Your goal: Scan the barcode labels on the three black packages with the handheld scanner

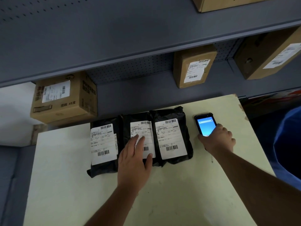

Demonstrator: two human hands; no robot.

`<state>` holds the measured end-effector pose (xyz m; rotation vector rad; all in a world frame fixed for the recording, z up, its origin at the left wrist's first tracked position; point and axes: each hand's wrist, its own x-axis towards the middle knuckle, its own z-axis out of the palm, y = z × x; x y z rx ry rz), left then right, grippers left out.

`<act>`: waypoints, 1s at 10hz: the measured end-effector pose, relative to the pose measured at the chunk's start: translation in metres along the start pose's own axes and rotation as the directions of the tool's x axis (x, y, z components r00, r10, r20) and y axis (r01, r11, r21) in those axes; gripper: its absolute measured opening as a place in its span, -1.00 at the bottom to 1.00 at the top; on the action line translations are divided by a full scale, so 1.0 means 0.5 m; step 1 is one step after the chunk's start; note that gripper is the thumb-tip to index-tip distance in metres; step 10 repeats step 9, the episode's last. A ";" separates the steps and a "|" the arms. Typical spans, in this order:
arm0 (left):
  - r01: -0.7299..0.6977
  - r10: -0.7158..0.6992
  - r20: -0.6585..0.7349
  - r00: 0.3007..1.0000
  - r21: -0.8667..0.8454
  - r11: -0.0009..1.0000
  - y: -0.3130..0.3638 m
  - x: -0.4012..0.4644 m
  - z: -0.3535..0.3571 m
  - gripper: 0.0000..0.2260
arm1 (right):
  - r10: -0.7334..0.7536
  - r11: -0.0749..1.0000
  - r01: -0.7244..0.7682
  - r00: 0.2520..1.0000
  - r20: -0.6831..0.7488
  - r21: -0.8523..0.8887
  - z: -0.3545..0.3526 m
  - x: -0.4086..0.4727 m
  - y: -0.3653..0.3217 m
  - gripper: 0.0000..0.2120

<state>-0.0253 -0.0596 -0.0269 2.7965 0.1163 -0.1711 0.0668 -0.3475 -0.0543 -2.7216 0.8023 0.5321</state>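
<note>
Two bare forearms over pale worktop, reaching to three black packages and scanner.

Left hand flat on middle package, fingers spread and released, covering lower part of its white label; grasping nothing. Right hand clenched around lower end of handheld scanner, screen lit blue, lying just right of middle package's neighbour. Left package and right package pressed against middle package on both sides, all three flat on worktop with barcode labels facing up. Behind middle package, grey shelf with cardboard box to left and smaller labelled box to right.
</note>
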 end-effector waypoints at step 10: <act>-0.066 0.068 -0.065 0.996 0.035 0.997 -0.026 -0.040 -0.020 -0.45 | -0.216 0.976 0.215 0.976 -0.040 -0.019 -0.016 -0.095 0.017 -0.21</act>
